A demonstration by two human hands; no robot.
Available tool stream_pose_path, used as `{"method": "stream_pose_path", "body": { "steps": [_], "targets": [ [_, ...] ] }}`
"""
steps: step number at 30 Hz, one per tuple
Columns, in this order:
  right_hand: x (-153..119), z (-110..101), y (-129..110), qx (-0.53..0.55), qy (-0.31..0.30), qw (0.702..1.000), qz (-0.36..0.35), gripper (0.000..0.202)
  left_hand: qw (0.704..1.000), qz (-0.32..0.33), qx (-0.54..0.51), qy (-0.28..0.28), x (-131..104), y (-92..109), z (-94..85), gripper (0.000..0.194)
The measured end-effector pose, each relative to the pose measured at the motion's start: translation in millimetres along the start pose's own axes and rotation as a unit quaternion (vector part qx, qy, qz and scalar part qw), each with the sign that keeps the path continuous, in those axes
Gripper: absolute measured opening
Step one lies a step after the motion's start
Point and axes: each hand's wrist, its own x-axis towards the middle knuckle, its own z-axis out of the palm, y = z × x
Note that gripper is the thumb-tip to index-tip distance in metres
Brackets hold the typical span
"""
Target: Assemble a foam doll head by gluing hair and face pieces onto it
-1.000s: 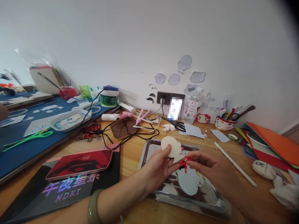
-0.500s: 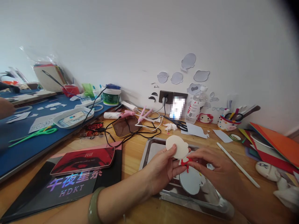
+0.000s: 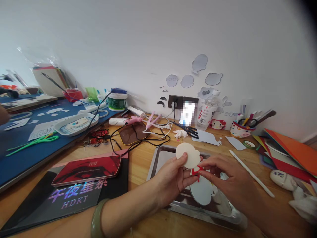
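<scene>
Above a metal tray (image 3: pixel 198 214), my left hand (image 3: pixel 177 173) holds a cream rounded cutout (image 3: pixel 188 155) between thumb and fingers. A small red and white piece (image 3: pixel 197 170) lies at the cutout's lower edge, over the left fingertips. My right hand (image 3: pixel 223 175) pinches the right side of that red piece, its fingers pressed together. Below the hands, a pale rounded cutout (image 3: pixel 201 191) rests in the tray, partly covered by the right fingers.
Left of the tray lie a red case (image 3: pixel 86 170) and a black folder (image 3: pixel 29 201). Pink glue guns (image 3: pixel 152 121) and cables are behind. A white pen (image 3: pixel 252 173), coloured sheets (image 3: pixel 292 152) and a bottle (image 3: pixel 208 110) stand or lie rightward. Another person's hand (image 3: pixel 3 115) shows far left.
The view has shifted slightly. The red piece has turned a little at the right fingertips; both hands keep nearly the same place.
</scene>
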Motion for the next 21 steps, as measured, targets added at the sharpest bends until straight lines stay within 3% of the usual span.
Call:
{"method": "stream_pose_path", "body": {
  "steps": [13,21],
  "targets": [
    [-1.0,-0.4,-1.9,-0.057,0.000,0.998,-0.027,0.011,1.000,0.008,0.005,-0.008,-0.9,-1.5,-1.1,0.027],
    [-2.3,2.4,3.5,-0.144,0.041,0.978,-0.143,0.006,1.000,0.009,0.005,0.009,-0.4,-1.7,0.3,0.027]
  ]
}}
